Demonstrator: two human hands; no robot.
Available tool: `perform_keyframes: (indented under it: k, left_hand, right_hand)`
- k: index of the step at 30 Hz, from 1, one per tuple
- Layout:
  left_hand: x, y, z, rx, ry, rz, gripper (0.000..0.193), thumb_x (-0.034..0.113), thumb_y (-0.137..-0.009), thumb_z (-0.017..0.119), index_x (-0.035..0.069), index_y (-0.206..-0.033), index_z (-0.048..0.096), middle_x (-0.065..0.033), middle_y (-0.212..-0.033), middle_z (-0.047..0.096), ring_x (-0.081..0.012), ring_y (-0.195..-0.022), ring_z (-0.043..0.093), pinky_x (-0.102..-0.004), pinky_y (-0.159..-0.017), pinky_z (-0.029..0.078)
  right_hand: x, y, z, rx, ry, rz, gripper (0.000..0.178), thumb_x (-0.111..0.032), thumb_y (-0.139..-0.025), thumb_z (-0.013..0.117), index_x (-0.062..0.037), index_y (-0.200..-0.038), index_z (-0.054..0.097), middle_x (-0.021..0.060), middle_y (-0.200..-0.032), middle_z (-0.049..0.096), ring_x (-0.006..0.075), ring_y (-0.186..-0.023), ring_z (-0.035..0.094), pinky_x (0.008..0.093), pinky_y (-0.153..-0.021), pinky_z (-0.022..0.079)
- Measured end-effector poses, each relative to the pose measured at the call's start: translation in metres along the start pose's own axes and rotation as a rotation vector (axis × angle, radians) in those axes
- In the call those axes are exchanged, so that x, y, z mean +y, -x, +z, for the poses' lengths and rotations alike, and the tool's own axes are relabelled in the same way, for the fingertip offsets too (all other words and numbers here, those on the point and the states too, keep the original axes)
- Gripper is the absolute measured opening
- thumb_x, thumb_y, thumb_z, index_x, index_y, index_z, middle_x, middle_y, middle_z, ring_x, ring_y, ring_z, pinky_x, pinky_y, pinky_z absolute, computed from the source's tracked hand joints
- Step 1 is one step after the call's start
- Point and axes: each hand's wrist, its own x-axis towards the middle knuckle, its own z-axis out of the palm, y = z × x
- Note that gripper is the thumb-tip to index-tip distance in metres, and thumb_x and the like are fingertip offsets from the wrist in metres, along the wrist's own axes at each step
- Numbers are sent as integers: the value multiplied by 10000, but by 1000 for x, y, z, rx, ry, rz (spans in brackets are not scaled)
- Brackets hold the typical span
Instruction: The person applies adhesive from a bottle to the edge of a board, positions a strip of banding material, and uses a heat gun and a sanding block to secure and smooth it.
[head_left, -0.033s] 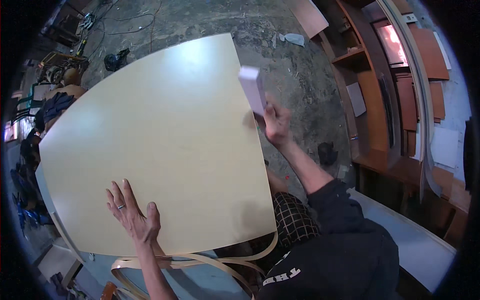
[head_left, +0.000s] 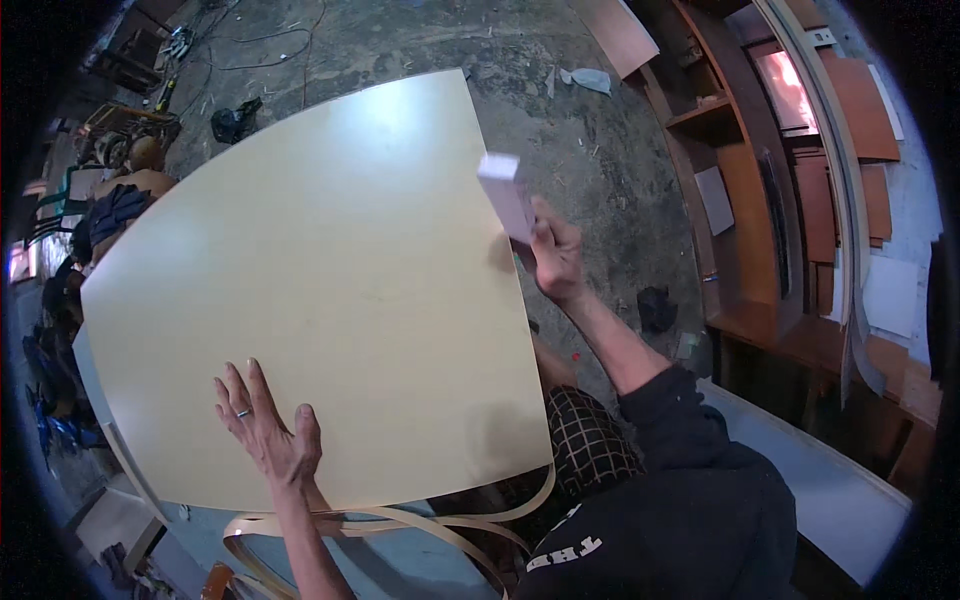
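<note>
A large cream panel (head_left: 330, 260) with one curved side lies in front of me. My left hand (head_left: 275, 430) rests on its near left part, fingers spread, a ring on one finger. Beyond the panel's right edge, my right hand (head_left: 556, 255) is closed round a pale rectangular block (head_left: 508, 190). The block is tilted along that edge; whether it touches the edge I cannot tell. A long cream strip of edging (head_left: 400, 516) hangs in loops at the near side, seemingly running up to the panel's near right corner.
Beneath the panel is a light blue surface (head_left: 400, 565). Brown wooden shelving (head_left: 745, 200) stands at the right with boards leaning by it. A black plastic bag (head_left: 236, 120) and cables (head_left: 265, 65) lie on the concrete floor. Another person (head_left: 140, 190) is at the far left.
My right hand and the block have shifted slightly toward me along the panel's right edge. The left hand stays in place on the panel.
</note>
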Motion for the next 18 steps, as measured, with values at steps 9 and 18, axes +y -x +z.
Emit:
perform_keyframes:
  k: [9,18]
  left_hand:
    - [-3,-5,5,9,-12,29,804,593,-886,480,113,-1520,362,-202,-1588,257,-417,-1484,145,-577,-1177,110]
    - [-2,-5,2,-4,-13,21,827,608,-878,481,96,-1516,362,-210,-1588,250,-424,-1482,145,-581,-1174,105]
  right_hand:
    - [58,-143,16,44,-56,95,333,-311,-1043,494,-28,-1101,662,-10,-799,601,72,-710,535,247,-617,446]
    - [42,-97,15,-15,-61,7,325,-283,-1053,472,0,-1000,623,-25,-777,542,72,-685,483,242,-598,396]
